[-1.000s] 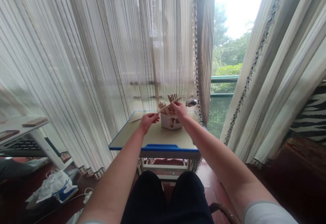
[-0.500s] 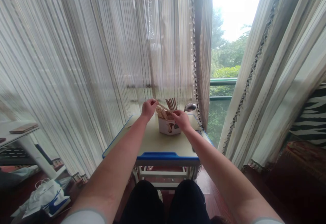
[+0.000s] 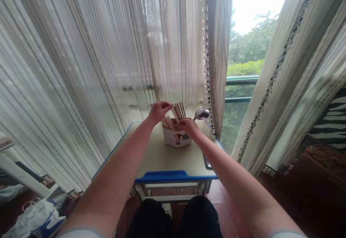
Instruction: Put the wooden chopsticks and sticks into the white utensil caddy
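Observation:
A white square holder (image 3: 177,139) stands on the far part of the table, filled with flat wooden sticks and chopsticks (image 3: 178,111). My left hand (image 3: 159,112) is raised at the holder's upper left. Its fingertips pinch the top of a tilted chopstick (image 3: 175,112), which leans down into the holder. My right hand (image 3: 188,128) rests at the holder's near right rim, its fingers over the wooden pieces. I cannot tell whether those fingers grip anything.
A metal spoon (image 3: 201,114) sticks out to the right of the holder. The beige table (image 3: 162,157) has a blue edge, and a dark flat object (image 3: 207,162) lies at its right side. Long striped curtains (image 3: 81,68) hang behind it, and a white bag (image 3: 35,223) lies on the floor.
The chopstick no longer lies across between my hands; it now tilts down into the holder. My left hand has moved right, closer to the holder, and my view has shifted slightly.

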`<state>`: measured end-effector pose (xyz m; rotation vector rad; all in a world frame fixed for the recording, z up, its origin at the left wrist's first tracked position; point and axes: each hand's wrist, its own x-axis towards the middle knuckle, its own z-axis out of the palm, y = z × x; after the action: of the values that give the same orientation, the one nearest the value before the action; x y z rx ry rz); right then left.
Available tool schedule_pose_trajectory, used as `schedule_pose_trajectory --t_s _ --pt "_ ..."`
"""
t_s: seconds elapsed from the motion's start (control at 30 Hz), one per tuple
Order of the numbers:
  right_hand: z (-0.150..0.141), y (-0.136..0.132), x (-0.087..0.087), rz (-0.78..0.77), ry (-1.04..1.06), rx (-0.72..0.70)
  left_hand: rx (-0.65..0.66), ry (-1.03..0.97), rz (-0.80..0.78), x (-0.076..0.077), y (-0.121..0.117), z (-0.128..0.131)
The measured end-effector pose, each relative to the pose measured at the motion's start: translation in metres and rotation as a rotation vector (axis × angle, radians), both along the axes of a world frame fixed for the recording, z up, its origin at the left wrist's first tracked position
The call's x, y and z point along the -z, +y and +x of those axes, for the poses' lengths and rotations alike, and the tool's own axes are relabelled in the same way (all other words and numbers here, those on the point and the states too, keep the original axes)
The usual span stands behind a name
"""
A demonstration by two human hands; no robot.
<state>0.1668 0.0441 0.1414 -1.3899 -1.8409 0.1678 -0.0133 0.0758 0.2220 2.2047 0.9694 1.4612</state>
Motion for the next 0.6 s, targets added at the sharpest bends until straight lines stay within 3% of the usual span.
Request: schedule_pose_trajectory --t_s 0.2,0.6 --pt "0.0 0.011 0.009 -0.069 -0.123 0.1 -0.047 0.044 0.017 0.015 0.016 -0.005" --pt "-0.005 0.019 0.006 -0.128 -0.15 0.106 -0.016 -0.056 -0.098 0.038 0.037 -0.015"
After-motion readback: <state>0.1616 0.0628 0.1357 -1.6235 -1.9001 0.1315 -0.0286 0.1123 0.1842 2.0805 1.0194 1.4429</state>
